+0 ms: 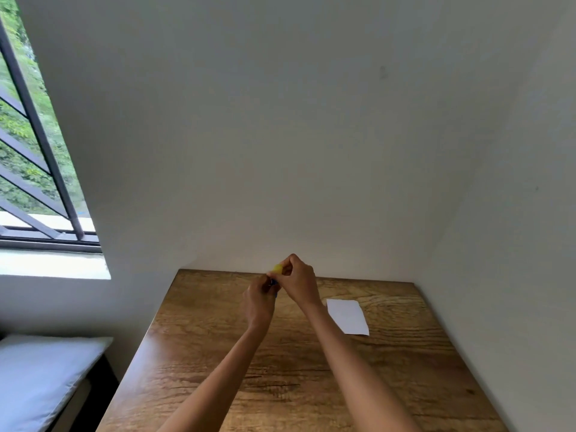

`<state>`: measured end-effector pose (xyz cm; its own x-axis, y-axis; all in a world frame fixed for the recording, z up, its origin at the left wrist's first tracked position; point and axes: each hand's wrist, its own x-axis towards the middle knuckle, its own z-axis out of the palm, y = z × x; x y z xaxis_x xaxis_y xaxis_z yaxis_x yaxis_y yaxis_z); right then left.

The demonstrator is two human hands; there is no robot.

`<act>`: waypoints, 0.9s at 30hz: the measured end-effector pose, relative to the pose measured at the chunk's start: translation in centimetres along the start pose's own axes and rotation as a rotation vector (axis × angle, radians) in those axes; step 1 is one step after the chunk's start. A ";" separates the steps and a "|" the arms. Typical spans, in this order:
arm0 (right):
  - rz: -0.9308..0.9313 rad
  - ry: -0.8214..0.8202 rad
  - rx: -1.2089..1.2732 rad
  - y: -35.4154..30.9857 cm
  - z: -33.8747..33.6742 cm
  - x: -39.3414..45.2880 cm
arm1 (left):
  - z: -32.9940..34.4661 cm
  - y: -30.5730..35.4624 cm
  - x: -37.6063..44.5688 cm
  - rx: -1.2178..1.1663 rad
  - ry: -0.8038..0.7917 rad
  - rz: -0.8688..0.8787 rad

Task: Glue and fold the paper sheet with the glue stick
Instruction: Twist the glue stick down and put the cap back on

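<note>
Both my hands are raised together over the far middle of the wooden table (218, 353). My left hand (259, 302) is closed around the blue body of the glue stick (274, 283), which is mostly hidden in the fist. My right hand (299, 283) pinches the stick's yellow cap (277, 269) at the top. I cannot tell whether the cap is on or off the stick. The white paper sheet (348, 316) lies flat on the table to the right of my right wrist, untouched.
The table stands in a corner, with white walls right behind it and along its right side. A barred window (34, 145) is at the left. A grey cushion (37, 378) lies lower left, beside the table.
</note>
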<state>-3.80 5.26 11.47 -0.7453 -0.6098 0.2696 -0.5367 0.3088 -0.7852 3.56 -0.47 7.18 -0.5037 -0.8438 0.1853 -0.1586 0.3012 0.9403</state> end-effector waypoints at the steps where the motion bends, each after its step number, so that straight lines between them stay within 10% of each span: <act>1: 0.009 -0.002 0.031 0.4 0.0 0.1 | 0.2 -0.2 0.2 0.002 -0.006 0.013; 27: 0.136 -0.245 -0.085 11.6 2.8 0.8 | 5.3 -6.0 3.2 0.045 -0.322 -0.063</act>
<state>-9.49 6.34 1.01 -0.7005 -0.7135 0.0147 -0.4773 0.4531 -0.7529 -1.62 -2.61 0.64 -0.7335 -0.6794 0.0207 -0.2314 0.2782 0.9322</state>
